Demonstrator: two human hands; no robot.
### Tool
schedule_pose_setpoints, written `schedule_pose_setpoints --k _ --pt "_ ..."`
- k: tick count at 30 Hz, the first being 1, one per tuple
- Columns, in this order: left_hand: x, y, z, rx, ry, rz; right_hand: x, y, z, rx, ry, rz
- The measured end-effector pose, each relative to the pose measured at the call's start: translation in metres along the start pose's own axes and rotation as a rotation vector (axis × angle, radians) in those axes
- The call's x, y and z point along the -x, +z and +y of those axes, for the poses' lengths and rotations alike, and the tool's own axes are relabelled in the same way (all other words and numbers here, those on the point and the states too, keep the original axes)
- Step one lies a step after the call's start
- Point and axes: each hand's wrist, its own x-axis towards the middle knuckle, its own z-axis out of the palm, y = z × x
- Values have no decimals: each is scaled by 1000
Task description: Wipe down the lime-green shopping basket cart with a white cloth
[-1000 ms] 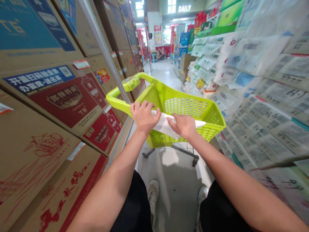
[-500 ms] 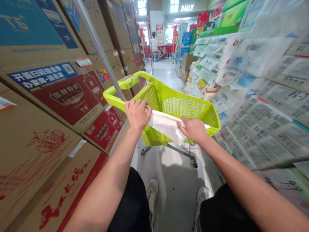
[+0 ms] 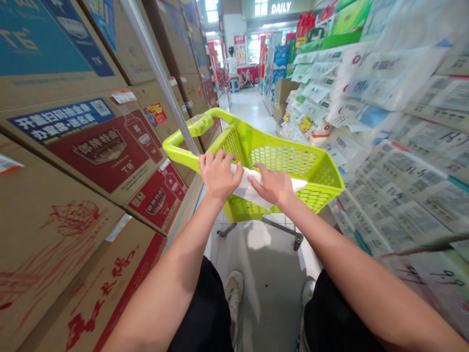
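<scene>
A lime-green plastic shopping cart (image 3: 322,171) stands in a store aisle in front of me. A white cloth (image 3: 251,191) lies over its near rim. My left hand (image 3: 218,175) is closed over the rim and the cloth's left end. My right hand (image 3: 273,186) lies on the cloth just to the right, fingers curled and pressing it against the rim. The two hands are close together. The cloth's right tip (image 3: 298,184) pokes out beyond my right hand.
Stacked cardboard boxes (image 3: 91,146) with red and blue labels wall the left side, with a grey pole (image 3: 161,78) in front. Shelves of white packaged goods (image 3: 395,122) line the right. A person (image 3: 231,61) stands far down the aisle. My shoes (image 3: 234,293) show on the pale floor.
My right hand slid left along the rim over the cloth, closing the gap to my left hand. The cloth is more bunched between the hands.
</scene>
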Motion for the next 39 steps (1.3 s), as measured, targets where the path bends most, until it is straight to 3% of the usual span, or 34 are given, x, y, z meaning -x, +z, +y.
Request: schedule_pose_setpoints --k 4,13,17,21,27,30,34,39 --pt "0 -2 -6 4 11 -39 -6 -2 3 32 -3 -86" --pt "-6 0 -30 -2 -28 -28 27 1 76 155 57 -126" --pt "-6 1 -29 12 -80 -16 36 2 93 167 74 -118" --pt "-4 0 -19 -4 -92 29 32 1 79 152 93 -107" --pt "-2 -3 -11 -11 -48 6 9 -4 17 77 12 -84" --pt "-2 -4 -16 -30 -32 0 0 -5 0 59 8 -121" --pt "-4 -4 -29 -2 -42 -7 1 -4 9 56 -41 -168" --pt "-4 -3 -40 22 -76 -6 15 -3 44 118 12 -199"
